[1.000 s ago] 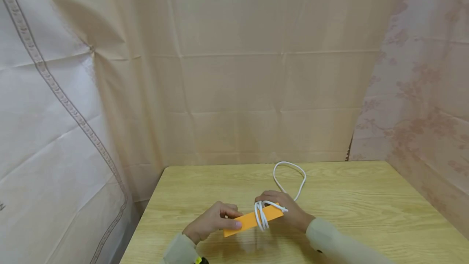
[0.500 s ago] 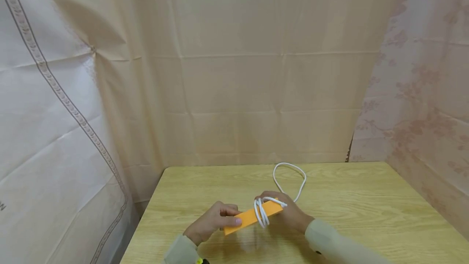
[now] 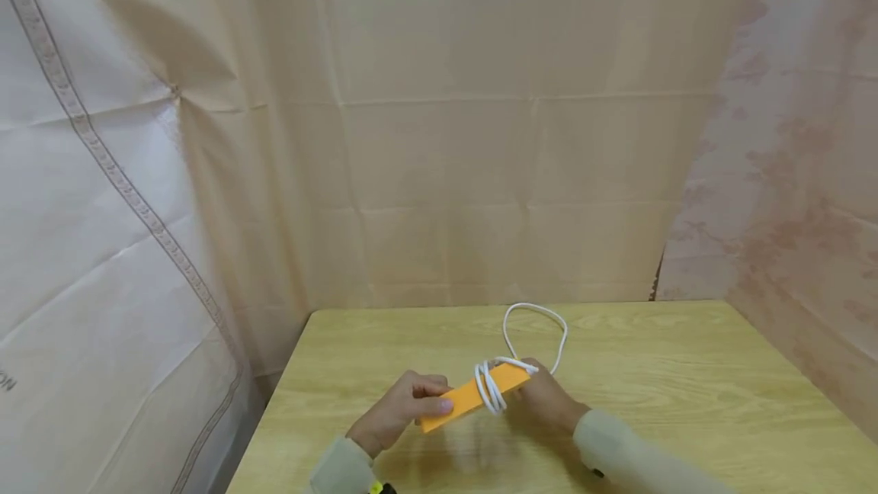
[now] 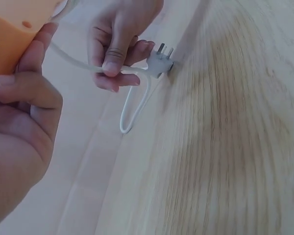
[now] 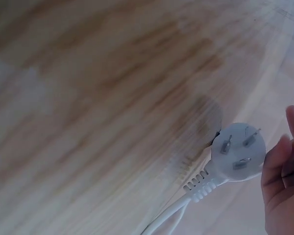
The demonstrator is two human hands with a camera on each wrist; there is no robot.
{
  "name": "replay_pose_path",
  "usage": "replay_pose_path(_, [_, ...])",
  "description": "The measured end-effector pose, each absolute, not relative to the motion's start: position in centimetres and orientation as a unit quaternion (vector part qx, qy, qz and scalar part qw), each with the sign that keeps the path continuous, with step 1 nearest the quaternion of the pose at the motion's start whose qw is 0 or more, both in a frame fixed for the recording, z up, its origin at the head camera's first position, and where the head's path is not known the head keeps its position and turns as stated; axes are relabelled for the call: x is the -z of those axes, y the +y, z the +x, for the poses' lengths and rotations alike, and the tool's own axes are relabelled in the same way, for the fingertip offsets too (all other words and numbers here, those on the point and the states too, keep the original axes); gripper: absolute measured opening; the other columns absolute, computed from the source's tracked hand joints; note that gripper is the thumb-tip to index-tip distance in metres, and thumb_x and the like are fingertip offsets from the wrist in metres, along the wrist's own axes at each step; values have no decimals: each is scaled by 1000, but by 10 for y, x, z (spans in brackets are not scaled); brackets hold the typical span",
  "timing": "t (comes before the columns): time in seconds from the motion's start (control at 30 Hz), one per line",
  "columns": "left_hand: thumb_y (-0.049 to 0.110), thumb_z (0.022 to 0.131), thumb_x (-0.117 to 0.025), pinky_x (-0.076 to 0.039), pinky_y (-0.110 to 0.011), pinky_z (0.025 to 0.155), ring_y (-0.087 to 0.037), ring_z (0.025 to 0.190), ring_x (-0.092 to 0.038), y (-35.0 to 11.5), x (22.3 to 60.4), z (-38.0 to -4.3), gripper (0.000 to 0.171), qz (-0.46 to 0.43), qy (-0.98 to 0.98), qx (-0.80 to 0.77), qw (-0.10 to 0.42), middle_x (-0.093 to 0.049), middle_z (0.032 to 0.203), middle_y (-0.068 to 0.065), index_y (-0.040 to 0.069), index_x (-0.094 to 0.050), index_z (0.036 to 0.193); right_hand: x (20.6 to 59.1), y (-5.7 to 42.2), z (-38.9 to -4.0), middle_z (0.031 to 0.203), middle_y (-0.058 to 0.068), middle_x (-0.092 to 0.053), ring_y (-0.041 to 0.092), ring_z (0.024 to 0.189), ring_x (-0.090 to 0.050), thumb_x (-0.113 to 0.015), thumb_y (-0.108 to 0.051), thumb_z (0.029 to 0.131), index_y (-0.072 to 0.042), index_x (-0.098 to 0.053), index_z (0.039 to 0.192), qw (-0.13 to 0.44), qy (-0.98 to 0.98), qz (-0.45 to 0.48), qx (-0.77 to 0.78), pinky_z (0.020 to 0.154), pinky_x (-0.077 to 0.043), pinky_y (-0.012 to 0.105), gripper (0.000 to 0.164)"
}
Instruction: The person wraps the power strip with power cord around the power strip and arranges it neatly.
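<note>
An orange power strip (image 3: 468,399) is held above the table, tilted with its right end higher. Its white cord (image 3: 488,387) is wound around the strip in several turns and leaves from the right end. My left hand (image 3: 399,412) grips the strip's left end, thumb on the face towards me, fingers behind. Beyond the strip, my right hand (image 3: 550,401) is partly hidden in the head view. In the left wrist view this right hand (image 4: 120,36) pinches the cord between thumb and fingers, close to the white three-pin plug (image 4: 159,64). In the right wrist view the plug (image 5: 239,152) shows its pins.
A loop of the cord reaches towards the far edge of the wooden table (image 3: 672,387). Beige sheeting (image 3: 439,174) hangs behind the table, a pale sheet (image 3: 103,250) at the left and a floral one (image 3: 796,197) at the right.
The strip has risen slightly and tilts more. My right hand has slipped from its far edge to lower behind its right end. The far cord loop has shifted a little left.
</note>
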State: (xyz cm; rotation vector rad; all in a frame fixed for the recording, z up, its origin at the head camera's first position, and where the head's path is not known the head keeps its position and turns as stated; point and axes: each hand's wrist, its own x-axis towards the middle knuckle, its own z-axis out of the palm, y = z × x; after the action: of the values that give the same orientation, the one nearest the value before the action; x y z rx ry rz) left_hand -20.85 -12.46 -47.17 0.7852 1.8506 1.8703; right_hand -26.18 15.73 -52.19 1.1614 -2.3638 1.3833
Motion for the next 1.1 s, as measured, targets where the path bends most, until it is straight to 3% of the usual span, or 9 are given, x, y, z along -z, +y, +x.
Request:
replay_pose_path(0.1, [25, 98, -66, -37, -24, 58, -10, 66, -46, -122, 472, -210, 39, 256, 671, -672, 183, -53, 77, 2, -12, -66, 84, 523, 156, -263, 101, -11, -70, 9, 96, -66, -66, -6, 99, -20, -69, 109, 145, -816, 411, -379, 87, -55, 34, 18])
replay_pose_path(0.2, [27, 97, -67, -35, -25, 56, -11, 66, -47, -119, 473, -211, 39, 218, 687, -673, 167, -56, 78, 2, -10, -68, 86, 521, 156, -263, 101, -15, -68, 6, 95, -63, -65, -5, 100, -24, -69, 107, 139, -831, 409, -351, 85, -55, 34, 21])
replay_pose_path(0.43, [34, 96, -71, -32, -26, 56, -14, 67, -46, -117, 470, -215, 31, 137, 705, -683, 130, -58, 78, 1, 4, -77, 88, 516, 150, -261, 103, -1, -76, 7, 91, -70, -64, -4, 99, -7, -77, 106, 53, -839, 416, -347, 81, -57, 26, 15])
replay_pose_path(0.63, [32, 97, -72, -30, -24, 56, -13, 66, -44, -118, 469, -214, 35, 99, 712, -689, 92, -60, 80, -1, -2, -77, 94, 514, 144, -256, 106, 8, -76, 14, 88, -72, -63, -2, 99, 6, -72, 117, 48, -815, 451, -360, 78, -56, 21, 21])
replay_pose_path(0.87, [34, 95, -75, -31, -22, 54, -11, 63, -43, -119, 471, -214, 34, 80, 717, -689, 70, -60, 78, 1, 1, -80, 101, 510, 140, -251, 101, 5, -77, 9, 87, -71, -67, -5, 97, 2, -74, 113, 84, -810, 466, -346, 77, -56, 21, 19])
replay_pose_path(1.1, [32, 94, -77, -37, -20, 54, -11, 67, -47, -119, 480, -217, 34, 69, 736, -673, 38, -60, 81, 0, 0, -79, 104, 508, 138, -248, 85, -2, -73, -1, 77, -62, -71, -5, 95, -3, -76, 110, 117, -819, 470, -308, 72, -55, 22, 16])
